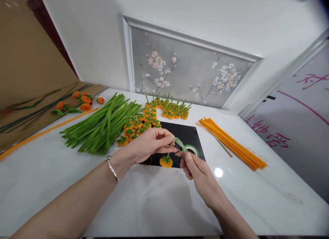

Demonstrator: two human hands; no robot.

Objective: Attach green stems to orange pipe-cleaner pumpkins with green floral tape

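Note:
My left hand (156,143) pinches the upper end of a green stem. From that stem hangs a small fuzzy orange pumpkin (166,162) with green leaves on top. A strip of pale green tape (179,142) runs from my left fingertips toward the tape roll (192,150), which has a white core and sits just behind my right fingers. My right hand (192,165) is closed around what look like small dark scissors (182,155), their tips close to the tape. Its fingers partly hide the handles. Beneath both hands lies a black mat (180,130).
Several finished orange pumpkins (147,117) stand behind the mat. Green pipe cleaners (102,126) are heaped on the left, orange ones (231,143) bundled on the right. Orange flowers (85,99) lie far left. A white wall with a framed floral panel (185,67) bounds the table's back.

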